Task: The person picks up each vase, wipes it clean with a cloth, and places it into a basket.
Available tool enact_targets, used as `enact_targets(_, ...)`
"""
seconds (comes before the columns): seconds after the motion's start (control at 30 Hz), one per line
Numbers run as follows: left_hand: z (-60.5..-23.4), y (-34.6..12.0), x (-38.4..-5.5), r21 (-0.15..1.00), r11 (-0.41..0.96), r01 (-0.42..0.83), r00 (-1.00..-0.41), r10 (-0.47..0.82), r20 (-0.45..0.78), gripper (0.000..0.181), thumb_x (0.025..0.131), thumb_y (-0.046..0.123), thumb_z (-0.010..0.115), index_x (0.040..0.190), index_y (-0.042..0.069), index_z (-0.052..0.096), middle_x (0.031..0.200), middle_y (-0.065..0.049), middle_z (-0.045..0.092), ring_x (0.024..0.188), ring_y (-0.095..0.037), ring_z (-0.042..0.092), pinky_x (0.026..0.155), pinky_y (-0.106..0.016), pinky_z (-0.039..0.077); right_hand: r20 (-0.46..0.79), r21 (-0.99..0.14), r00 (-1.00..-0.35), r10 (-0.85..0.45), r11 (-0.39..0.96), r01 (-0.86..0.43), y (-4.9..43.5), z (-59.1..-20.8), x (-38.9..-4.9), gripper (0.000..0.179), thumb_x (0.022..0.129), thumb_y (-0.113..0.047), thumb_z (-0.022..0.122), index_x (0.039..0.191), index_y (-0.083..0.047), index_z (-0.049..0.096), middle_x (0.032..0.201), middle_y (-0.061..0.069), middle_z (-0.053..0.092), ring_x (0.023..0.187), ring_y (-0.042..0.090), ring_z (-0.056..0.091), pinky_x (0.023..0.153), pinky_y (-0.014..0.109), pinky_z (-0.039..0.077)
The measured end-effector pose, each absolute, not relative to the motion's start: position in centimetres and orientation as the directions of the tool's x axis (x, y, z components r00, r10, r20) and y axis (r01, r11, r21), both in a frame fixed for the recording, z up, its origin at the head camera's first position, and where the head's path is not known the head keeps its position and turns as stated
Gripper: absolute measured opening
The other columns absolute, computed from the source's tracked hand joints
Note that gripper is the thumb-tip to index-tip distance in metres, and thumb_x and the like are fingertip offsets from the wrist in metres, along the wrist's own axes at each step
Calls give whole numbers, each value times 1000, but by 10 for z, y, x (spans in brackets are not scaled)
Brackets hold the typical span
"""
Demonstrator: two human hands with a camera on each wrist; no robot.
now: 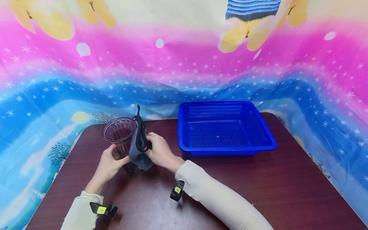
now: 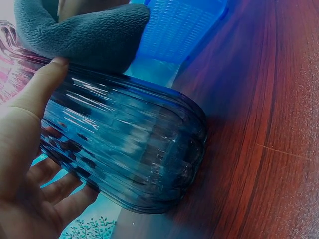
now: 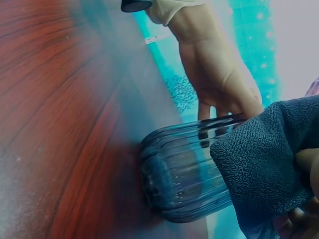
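Observation:
A ribbed, purple-tinted glass vase (image 1: pixel 119 129) with a flared rim stands on the table, left of its middle. My left hand (image 1: pixel 107 164) grips the vase from the left and front; in the left wrist view the thumb and fingers curl about its side. My right hand (image 1: pixel 162 150) holds a folded grey cloth (image 1: pixel 142 159) with dark edging against the vase's right side. A thin dark loop sticks up from the cloth. In the right wrist view the cloth (image 3: pixel 264 159) covers part of the vase, and most of the right hand's fingers are hidden.
A blue perforated plastic basket (image 1: pixel 227 148) stands at the back right of the dark wooden table (image 1: pixel 230 185). Behind the table hangs a colourful printed cloth backdrop (image 1: pixel 172 70). Black straps with yellow labels are on both wrists.

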State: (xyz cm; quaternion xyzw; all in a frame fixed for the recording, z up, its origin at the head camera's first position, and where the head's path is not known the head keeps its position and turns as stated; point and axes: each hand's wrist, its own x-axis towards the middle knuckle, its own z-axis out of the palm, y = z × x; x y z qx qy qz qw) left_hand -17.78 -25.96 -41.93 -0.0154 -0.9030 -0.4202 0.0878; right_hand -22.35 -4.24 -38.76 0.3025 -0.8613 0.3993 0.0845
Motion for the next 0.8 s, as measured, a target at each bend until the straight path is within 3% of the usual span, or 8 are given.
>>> enact_targets(0.1, -420, -259, -178, 759, 643, 103, -984, -47, 173, 61, 88, 23, 78, 138, 0, 53, 129, -24, 66, 116, -36, 65, 85, -12, 50, 372, -641, -804, -464, 498, -584, -41, -393, -224, 3, 90, -12, 72, 92, -9, 73, 97, 1, 68, 86, 13, 64, 77, 21, 52)
enact_targets(0.2, -420, -258, -177, 760, 642, 96, -986, -45, 162, 64, 88, 26, 79, 139, -2, 51, 130, -26, 64, 117, -39, 65, 90, -32, 58, 357, -640, -804, -475, 503, -581, -40, -401, -225, 2, 91, -11, 72, 90, -10, 72, 94, 1, 67, 84, 13, 64, 76, 21, 52)
enact_targets(0.3, -421, -258, -177, 764, 640, 88, -987, -47, 153, 67, 89, 30, 79, 140, -2, 49, 132, -27, 62, 119, -42, 64, 94, -50, 57, 342, -635, -809, -478, 518, -574, -38, -409, -226, 3, 91, -10, 72, 88, -12, 71, 92, 1, 67, 82, 12, 63, 74, 21, 52)
enact_targets(0.8, -425, -258, -178, 790, 606, 86, -988, -49, 146, 70, 89, 31, 78, 143, -1, 47, 136, -26, 60, 124, -42, 62, 100, -55, 51, 236, -602, -831, -503, 595, -532, -31, -438, -223, 11, 86, -10, 75, 80, -16, 67, 88, -1, 64, 75, 9, 57, 67, 21, 48)
